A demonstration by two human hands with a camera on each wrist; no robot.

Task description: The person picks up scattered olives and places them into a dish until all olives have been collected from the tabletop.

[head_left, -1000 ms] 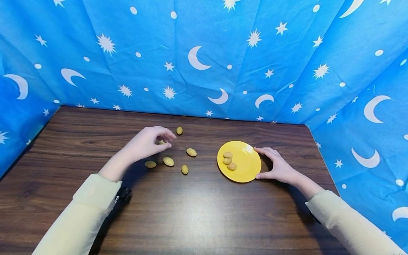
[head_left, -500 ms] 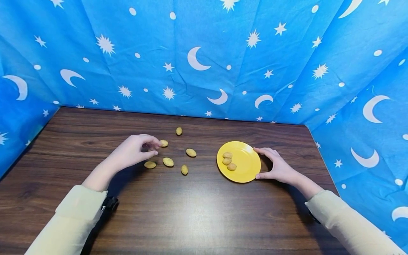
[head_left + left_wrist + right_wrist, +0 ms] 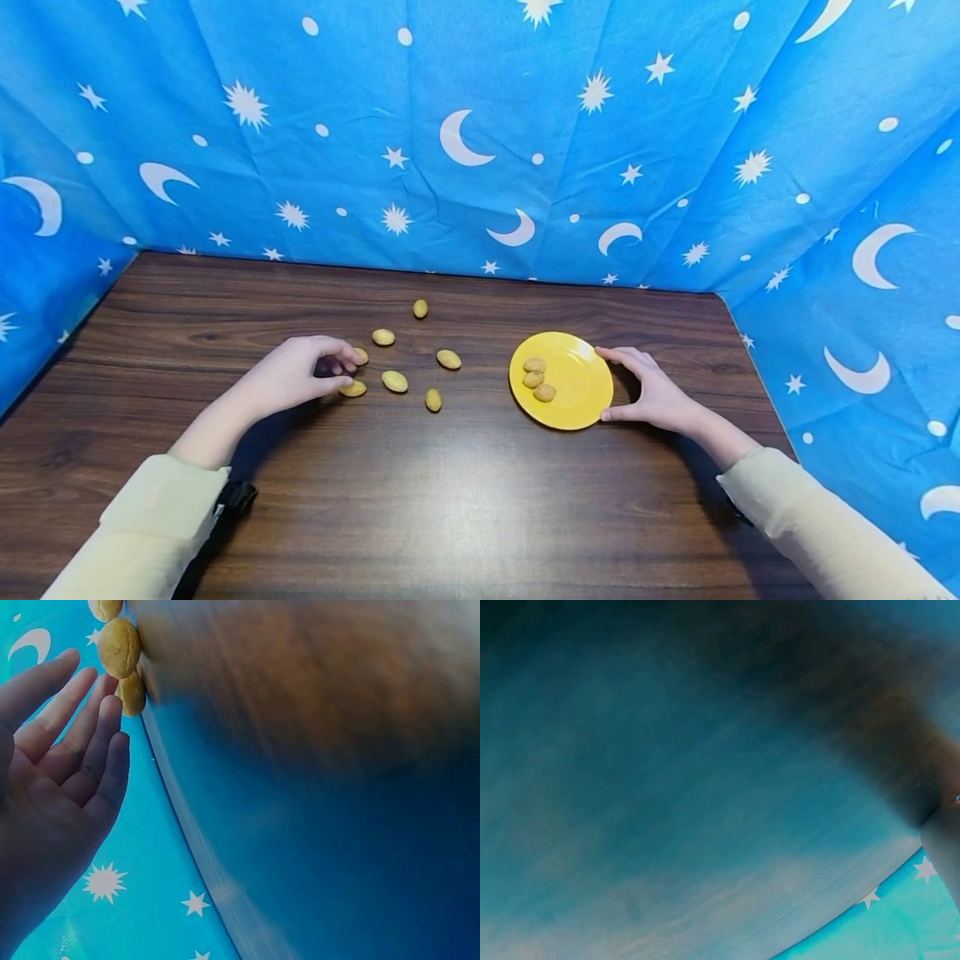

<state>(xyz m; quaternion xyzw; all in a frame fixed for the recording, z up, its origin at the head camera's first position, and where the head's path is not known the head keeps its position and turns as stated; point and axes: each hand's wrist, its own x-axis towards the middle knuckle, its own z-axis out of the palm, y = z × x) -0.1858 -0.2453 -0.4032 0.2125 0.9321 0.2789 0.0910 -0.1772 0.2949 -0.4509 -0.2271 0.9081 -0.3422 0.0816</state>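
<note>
In the head view my left hand [image 3: 296, 375] hovers low at the left of the scattered nuts. Its thumb and fingertips are apart, around the near side of two oval, yellow-brown, walnut-like nuts; one nut [image 3: 361, 357] is partly hidden by the fingers, the other nut [image 3: 353, 388] lies by the thumb. In the left wrist view the fingers look relaxed, close to a wrinkled nut [image 3: 120, 648]. My right hand [image 3: 651, 390] holds the right rim of a yellow plate [image 3: 581, 387] between thumb and fingers. Three nuts [image 3: 534, 379] lie on the plate's left side.
More nuts lie loose between hand and plate: one [image 3: 383, 337], one [image 3: 394, 382], and one [image 3: 448, 359] nearer the plate. The dark wooden table [image 3: 480, 500] ends at a blue curtain [image 3: 450, 208] with moons and stars. The right wrist view is mostly dark blur.
My left hand has moved left and toward me, away from the nut it covered before, and its fingertips now reach the two leftmost nuts. The right hand and plate stay put.
</note>
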